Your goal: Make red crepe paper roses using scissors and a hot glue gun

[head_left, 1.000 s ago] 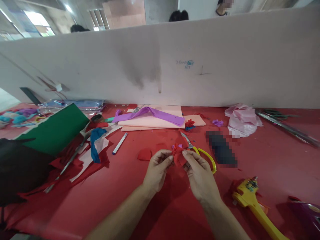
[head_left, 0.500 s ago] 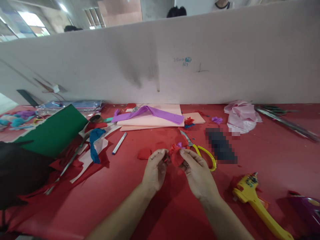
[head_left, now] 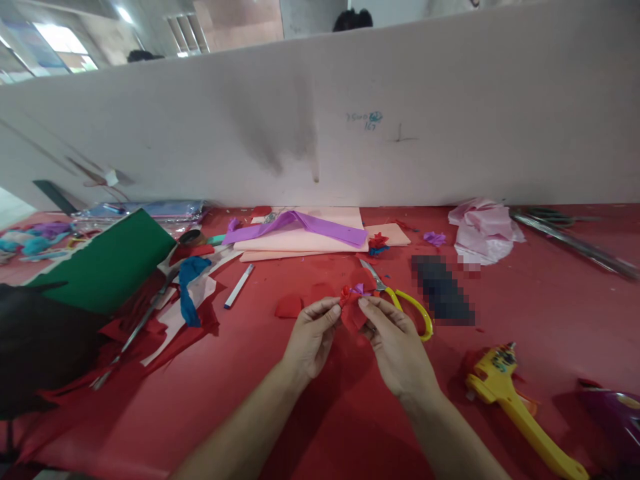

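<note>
Between my hands, above the red table, is a small piece of red crepe paper [head_left: 354, 318], rounded at its lower end and crumpled at the top left. My left hand [head_left: 311, 337] pinches its left edge between thumb and forefinger. On the other side, my right hand [head_left: 397, 343] grips the paper with the thumb in front and fingers behind, partly hidden. A purple paper bit [head_left: 359, 289] shows just beyond it. Yellow-handled scissors [head_left: 420, 313] lie right behind my right hand. Left of my left hand rests a loose red paper piece [head_left: 289, 307].
A yellow glue gun [head_left: 515, 403] lies at the right, near a dark purple object [head_left: 613, 417]. A pixelated dark rectangle [head_left: 443, 290] sits behind it. Purple strip [head_left: 295, 227] and peach sheets [head_left: 310, 243] lie at the back by a white partition [head_left: 200, 133]. A marker [head_left: 239, 287] lies left.
My left thumb and forefinger have shifted slightly right, closing onto the red crepe paper's edge. My right hand keeps nearly the same hold.
</note>
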### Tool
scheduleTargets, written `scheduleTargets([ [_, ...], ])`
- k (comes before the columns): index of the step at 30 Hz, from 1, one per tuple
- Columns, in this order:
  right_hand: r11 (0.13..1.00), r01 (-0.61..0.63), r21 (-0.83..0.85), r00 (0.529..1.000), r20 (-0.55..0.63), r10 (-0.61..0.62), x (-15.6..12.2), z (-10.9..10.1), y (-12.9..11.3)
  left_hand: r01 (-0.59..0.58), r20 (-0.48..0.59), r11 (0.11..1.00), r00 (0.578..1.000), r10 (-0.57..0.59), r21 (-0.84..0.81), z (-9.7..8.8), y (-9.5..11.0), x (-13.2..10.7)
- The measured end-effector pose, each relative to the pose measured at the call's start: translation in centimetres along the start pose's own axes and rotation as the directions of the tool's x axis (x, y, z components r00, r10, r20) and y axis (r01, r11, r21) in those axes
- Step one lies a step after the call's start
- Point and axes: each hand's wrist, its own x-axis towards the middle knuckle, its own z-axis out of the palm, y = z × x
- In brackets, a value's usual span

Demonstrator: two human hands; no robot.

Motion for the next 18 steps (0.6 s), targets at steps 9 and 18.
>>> scheduleTargets([
  [9,0.982,0.09,-0.169,0.995,-0.017,-0.094,0.26,-0.62,0.21,-0.093,0.046,0.98,0.995,0.086,0.177,-0.28,0.45,-0.1],
  [18,0.932,0.218,-0.289,0.976,0.038,-0.216,0.02,-0.81,-0.08,-0.118,0.095,0.977,0.99,0.102,0.178,-0.5,0.86,-0.06],
])
